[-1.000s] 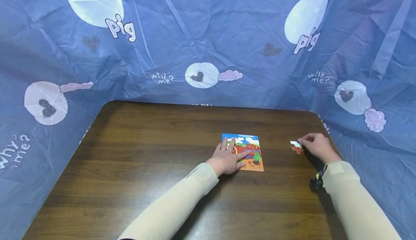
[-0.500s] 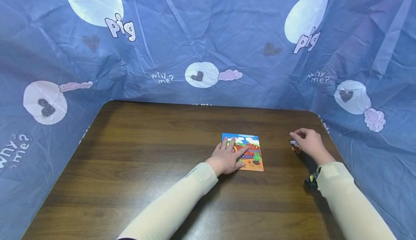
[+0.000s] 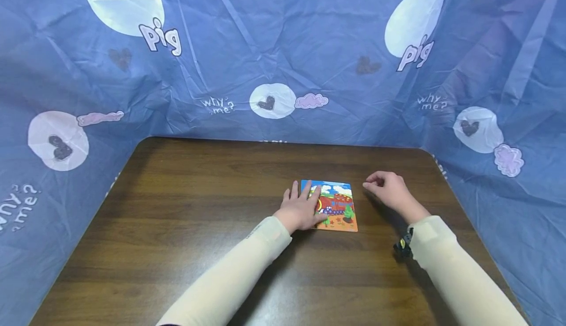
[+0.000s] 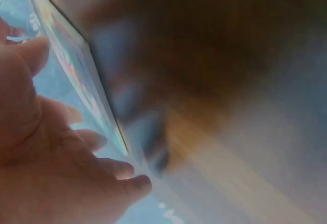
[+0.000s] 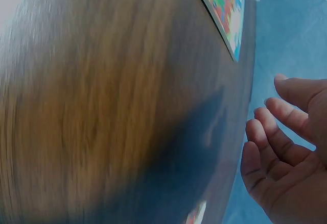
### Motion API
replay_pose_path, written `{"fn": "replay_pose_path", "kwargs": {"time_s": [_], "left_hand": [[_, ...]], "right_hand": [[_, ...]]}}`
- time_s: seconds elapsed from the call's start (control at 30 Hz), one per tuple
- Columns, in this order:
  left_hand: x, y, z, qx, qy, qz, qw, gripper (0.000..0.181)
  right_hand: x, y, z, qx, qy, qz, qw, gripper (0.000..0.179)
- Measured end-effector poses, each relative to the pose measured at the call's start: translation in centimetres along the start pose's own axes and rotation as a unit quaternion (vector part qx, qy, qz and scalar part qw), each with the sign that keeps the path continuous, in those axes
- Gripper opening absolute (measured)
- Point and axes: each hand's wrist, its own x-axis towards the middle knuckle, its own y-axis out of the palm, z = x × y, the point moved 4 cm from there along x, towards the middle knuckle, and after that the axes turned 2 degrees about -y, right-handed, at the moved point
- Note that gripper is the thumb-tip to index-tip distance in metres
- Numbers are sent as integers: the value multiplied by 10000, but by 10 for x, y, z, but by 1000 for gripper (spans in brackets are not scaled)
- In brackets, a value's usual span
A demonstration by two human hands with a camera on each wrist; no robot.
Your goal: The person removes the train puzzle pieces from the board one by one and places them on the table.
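A square picture puzzle [image 3: 340,223] with a red train, clouds and a green plant lies flat on the table. My left hand [image 3: 297,212] spreads its fingers over the puzzle's left side, overlapping it in the head view. To the right of the puzzle, my right hand [image 3: 393,193] hovers with relaxed, slightly bent fingers. In the right wrist view nothing shows between the thumb and fingers of that hand. A small loose puzzle piece [image 5: 196,214] lies on the table at the bottom of that view; in the head view the right hand hides it.
The brown wooden table [image 3: 199,193] has rounded far corners. A blue printed curtain [image 3: 221,46] hangs behind it and along both sides. A dark strap device [image 3: 403,246] sits at my right wrist.
My right hand has left the loose piece and moved left toward the puzzle. My left hand has shifted slightly left, uncovering more of the train picture. The puzzle stays put.
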Motion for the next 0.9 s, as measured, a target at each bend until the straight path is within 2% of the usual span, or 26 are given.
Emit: {"fn": "replay_pose_path", "kwargs": {"time_s": [0.37,0.53,0.67,0.77,0.9], "left_hand": [[3,0,14,-73,-411,205,9989,95],[15,11,19,-61,-534,452,9975,99],[14,11,18,-62,-514,430,9977,99],[4,3,15,-58,-491,324,9983,98],[10,9,18,-124,-516,326,9981,100]], "right_hand": [[10,30,24,177,-80,554,9983,19],[15,40,38,64,-172,750,9970,21],[20,48,46,24,-206,959,9952,21],[24,53,47,10,-120,1138,9934,21],[28,59,47,-80,-20,1262,9920,21]]}}
